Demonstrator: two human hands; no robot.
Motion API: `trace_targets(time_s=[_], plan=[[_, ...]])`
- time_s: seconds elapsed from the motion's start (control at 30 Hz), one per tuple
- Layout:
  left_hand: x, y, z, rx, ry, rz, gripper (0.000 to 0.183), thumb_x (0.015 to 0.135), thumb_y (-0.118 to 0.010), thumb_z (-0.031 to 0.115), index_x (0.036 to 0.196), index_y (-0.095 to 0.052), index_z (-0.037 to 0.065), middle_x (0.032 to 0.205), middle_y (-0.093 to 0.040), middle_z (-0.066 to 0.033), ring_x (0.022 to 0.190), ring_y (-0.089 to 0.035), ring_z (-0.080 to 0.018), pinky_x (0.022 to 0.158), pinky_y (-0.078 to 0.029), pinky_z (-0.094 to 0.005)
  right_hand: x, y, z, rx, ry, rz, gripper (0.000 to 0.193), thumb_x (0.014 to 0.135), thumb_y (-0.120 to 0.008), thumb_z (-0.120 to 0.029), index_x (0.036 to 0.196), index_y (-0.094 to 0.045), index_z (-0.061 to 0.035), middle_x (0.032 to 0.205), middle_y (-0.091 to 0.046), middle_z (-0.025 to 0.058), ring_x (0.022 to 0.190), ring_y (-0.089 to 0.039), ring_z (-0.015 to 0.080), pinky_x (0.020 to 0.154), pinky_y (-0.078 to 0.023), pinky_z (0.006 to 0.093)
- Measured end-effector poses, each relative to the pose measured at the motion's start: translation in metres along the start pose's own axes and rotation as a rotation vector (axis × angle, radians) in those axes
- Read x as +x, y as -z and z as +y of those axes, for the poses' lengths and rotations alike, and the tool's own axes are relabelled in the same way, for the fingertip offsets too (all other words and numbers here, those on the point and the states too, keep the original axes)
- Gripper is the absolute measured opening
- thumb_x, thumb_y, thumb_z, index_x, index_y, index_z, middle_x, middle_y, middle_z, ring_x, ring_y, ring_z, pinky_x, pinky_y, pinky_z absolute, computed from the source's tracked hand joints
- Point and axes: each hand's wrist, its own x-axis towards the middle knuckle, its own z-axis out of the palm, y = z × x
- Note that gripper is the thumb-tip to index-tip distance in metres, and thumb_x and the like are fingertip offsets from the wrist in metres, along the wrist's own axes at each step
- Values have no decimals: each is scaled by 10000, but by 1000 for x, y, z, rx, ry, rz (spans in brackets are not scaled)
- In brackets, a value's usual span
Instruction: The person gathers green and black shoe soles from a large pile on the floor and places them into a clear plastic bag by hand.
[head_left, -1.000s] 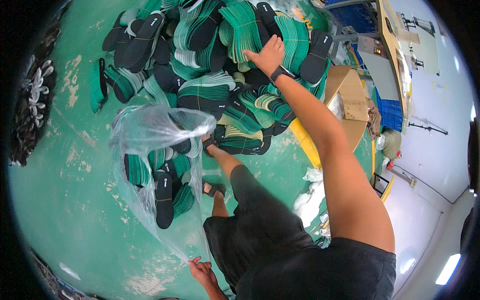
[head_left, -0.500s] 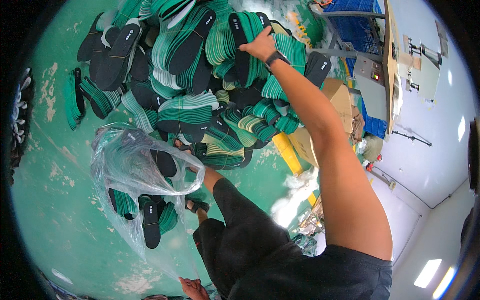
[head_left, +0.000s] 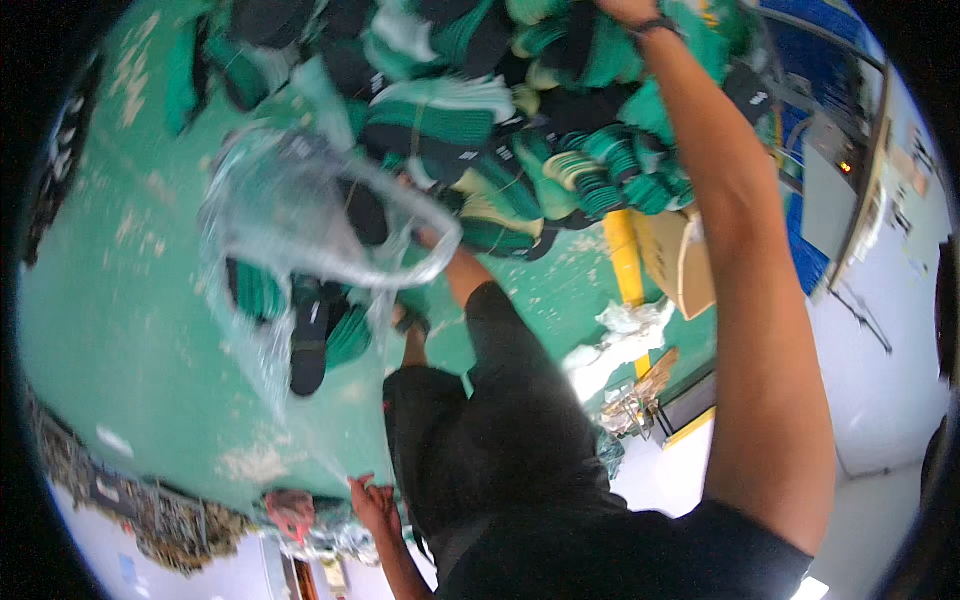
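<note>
At the lower left my left hand pinches the edge of a large clear plastic bag, pulled taut toward it. Inside the bag are bundles of green and black shoe insoles; its mouth forms a loop beside my leg. My right arm reaches up to the top edge, where my right hand is on a bundle of black and green insoles in the pile. The picture cuts off most of its fingers; half a second ago they gripped this bundle.
Banded insole stacks are heaped across the green floor. To the right are a cardboard box, yellow floor tape, white plastic and a bench with a grey control box. My legs stand beside the bag.
The view has tilted, so pile and bag appear higher and further right. My right hand has shifted toward the top edge. My left hand still holds the bag.
</note>
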Motion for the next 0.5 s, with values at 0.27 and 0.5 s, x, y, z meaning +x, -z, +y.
trace_targets(time_s=[0.27, 0.5], plan=[[8, 25, -32, -202, -257, 51, 451, 986, -351, 394, 825, -545, 20, 468, -310, 13, 427, -285, -113, 599, -396, -298, -352, 76, 5, 897, 61, -412, 461, 757, -688, -171, 1157, -534, -2, 1041, -616, 68, 883, -601, 159, 809, -484, 303], [7, 23, -28, -414, -298, -260, 525, 996, -308, 388, 1277, -429, -39, 445, -263, 37, 415, -242, -70, 532, -341, -262, -575, -14, -51, 1142, -269, -1064, 554, 747, -664, -148, 1246, -459, -18, 1101, -578, 69, 979, -569, 165, 852, -466, 308]])
